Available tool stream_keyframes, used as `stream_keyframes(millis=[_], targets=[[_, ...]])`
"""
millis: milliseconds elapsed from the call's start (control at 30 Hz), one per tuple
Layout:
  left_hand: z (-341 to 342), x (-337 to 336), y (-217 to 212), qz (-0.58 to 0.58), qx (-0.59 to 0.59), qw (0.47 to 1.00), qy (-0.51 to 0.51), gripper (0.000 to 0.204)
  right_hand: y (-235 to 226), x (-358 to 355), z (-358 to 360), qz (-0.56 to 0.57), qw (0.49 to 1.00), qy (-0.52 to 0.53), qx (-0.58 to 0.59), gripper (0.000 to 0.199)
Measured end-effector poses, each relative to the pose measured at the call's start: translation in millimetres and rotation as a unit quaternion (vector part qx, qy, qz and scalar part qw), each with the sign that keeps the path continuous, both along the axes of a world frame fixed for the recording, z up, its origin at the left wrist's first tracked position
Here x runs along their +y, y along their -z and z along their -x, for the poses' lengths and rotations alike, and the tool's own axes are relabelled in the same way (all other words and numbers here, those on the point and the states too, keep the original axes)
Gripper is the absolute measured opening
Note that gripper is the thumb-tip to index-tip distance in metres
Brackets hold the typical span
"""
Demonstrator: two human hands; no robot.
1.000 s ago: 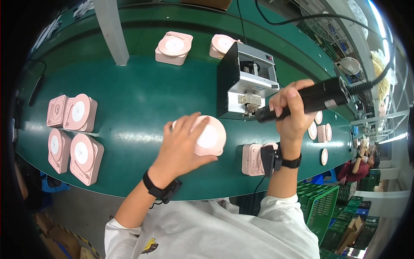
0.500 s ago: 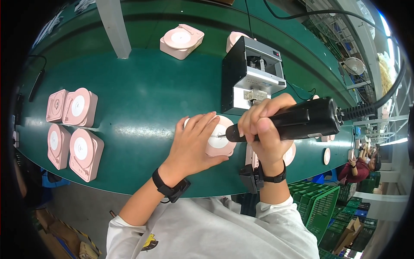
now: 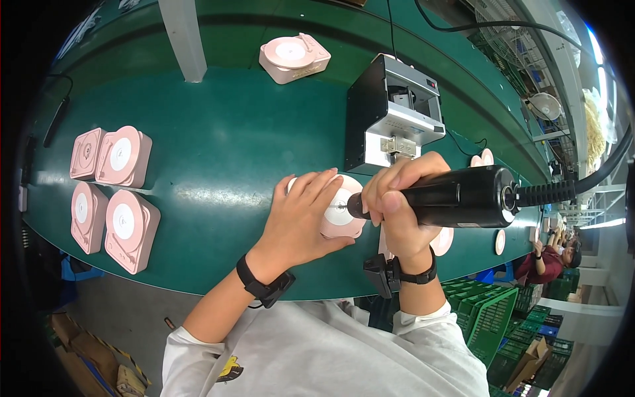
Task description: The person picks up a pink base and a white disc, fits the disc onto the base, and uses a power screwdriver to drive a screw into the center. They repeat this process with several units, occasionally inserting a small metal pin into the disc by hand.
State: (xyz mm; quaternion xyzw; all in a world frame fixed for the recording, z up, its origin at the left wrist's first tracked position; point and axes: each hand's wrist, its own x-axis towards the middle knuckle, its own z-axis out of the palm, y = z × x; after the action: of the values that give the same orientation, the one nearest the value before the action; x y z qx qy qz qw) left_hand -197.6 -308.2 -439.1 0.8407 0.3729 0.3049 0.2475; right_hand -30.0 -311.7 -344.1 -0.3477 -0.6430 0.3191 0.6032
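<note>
The pink round platter with a white centre point(image 3: 344, 223) is on the glossy green worktop point(image 3: 218, 241), held by the left hand point(image 3: 301, 215), palm down, its grip spread between far-side fingers and near-edge thumb. The right hand point(image 3: 405, 213), knuckles raised, closes its grip around a black cylindrical power tool point(image 3: 460, 197), tip toward the white centre. Beyond stands a black-and-silver boxy machine point(image 3: 380, 126).
</note>
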Motion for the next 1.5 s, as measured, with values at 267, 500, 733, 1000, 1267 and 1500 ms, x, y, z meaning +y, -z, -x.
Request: stream_keyframes(millis=[267,500,733,1000,1267,1500], targets=[[4.8,0.6,-9.9,0.019,0.015,1.0,0.018,0.098,-0.2,1.9,2.8,0.011,0.999,-0.005,0.046,0.024],[17.7,6.7,-27.0,0.051,0.061,0.995,0.055,0.094,-5.5,-2.6,-6.4,0.014,0.998,-0.009,0.066,0.024],[70.0,72.6,-29.2,-0.128,0.098,0.977,-0.142,0.076,-52.9,9.1,-52.7,-0.086,0.99,0.068,0.086,0.018],[226.2,35.1,-17.7,-0.158,0.146,0.874,-0.435,0.064,-31.6,38.0,-78.0,-0.028,0.984,0.17,0.048,0.017],[212.2,-32.6,-22.3,-0.037,0.252,0.838,-0.482,0.082,-3.3,21.9,-79.4,0.114,0.971,0.158,0.137,0.018],[75.9,-34.8,-20.1,0.019,0.11,0.984,-0.138,0.089,-17.7,-5.8,-76.2,-0.028,0.949,-0.248,0.192,0.056]])
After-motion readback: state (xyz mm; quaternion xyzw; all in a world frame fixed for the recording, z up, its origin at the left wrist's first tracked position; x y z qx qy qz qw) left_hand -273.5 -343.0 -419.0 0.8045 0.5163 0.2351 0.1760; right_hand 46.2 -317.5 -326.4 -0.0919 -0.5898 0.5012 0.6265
